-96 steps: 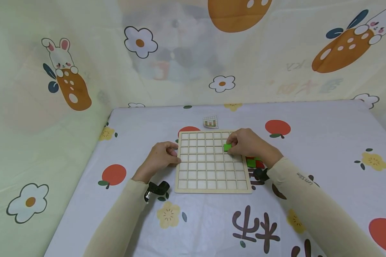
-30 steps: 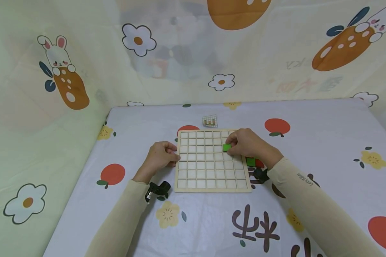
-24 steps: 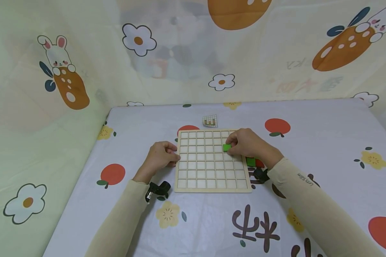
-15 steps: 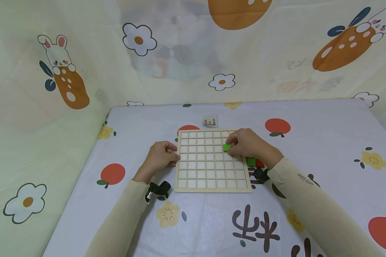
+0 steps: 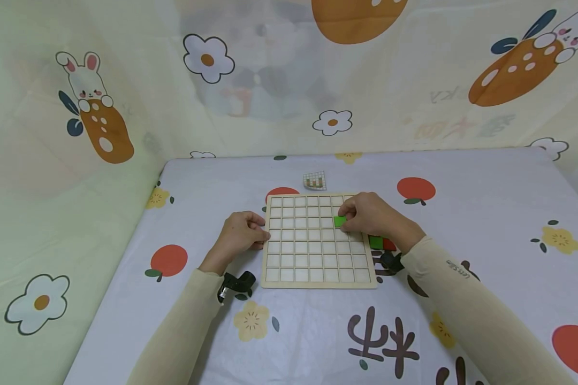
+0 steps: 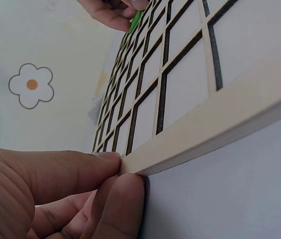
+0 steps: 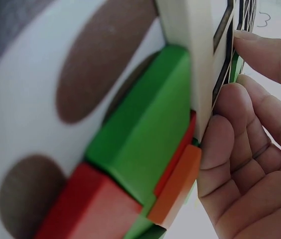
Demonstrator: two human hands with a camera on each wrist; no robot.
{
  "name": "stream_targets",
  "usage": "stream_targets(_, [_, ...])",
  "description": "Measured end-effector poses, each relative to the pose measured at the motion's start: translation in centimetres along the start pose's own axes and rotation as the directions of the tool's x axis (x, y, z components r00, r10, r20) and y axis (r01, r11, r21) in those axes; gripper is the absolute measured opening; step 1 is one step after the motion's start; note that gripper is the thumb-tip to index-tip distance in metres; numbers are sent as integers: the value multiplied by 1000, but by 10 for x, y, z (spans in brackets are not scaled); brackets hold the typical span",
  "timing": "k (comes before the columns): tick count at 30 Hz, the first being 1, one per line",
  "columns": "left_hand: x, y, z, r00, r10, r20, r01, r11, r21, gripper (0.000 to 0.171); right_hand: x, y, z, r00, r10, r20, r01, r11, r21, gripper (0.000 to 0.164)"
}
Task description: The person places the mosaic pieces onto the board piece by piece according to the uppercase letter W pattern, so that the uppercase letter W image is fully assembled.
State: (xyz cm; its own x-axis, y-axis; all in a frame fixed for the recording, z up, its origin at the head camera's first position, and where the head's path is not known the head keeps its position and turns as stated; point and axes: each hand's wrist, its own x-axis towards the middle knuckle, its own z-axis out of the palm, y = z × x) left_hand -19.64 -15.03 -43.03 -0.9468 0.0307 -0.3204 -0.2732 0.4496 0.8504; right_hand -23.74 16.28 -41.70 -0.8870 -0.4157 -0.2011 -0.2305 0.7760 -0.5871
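A light wooden grid board [image 5: 319,285] with white square cells lies flat on the table. My left hand [image 5: 238,233] pinches its left edge; in the left wrist view the thumb [image 6: 73,172] lies on the frame and a finger is below it. Over the upper right cells, my right hand [image 5: 372,216] pinches a small green square tile [image 5: 339,221] between thumb and finger, close over the grid. The right wrist view shows only a narrow strip of that tile [image 7: 235,67] between the fingertips.
Beside the board's right edge, partly hidden by the right forearm, lie loose tiles: a green one [image 7: 145,119], a red one [image 7: 90,204] and an orange one [image 7: 175,184]. Behind the board lies a small card [image 5: 314,181] printed with a grid. A patterned cloth [image 5: 486,203] covers the table.
Since 3.2 s ago the left thumb has shifted slightly up the board's edge, and the head view has tilted a little. The right hand stays in place with the green tile.
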Motion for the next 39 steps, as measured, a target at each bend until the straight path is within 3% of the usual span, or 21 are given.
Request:
stream_targets(10, [0,0,1,1000,-7,-1,7,1000,6,29,-3,1,1,1000,-16,-5,16,1000,-7,32])
stream_targets(17, [1,-1,2,1000,-9,-5,9,1000,3,29,-19,6,-8,996,8,-92,-3,998,60,35])
stream_targets(24, [1,-2,1,1000,-11,-2,11,1000,-2,29,-37,22,-15,989,47,-140,-45,999,19,34])
stream_targets(39, [4,-5,0,1000,0,0,0,1000,-1,29,-55,33,-15,987,94,-133,-90,995,34,38])
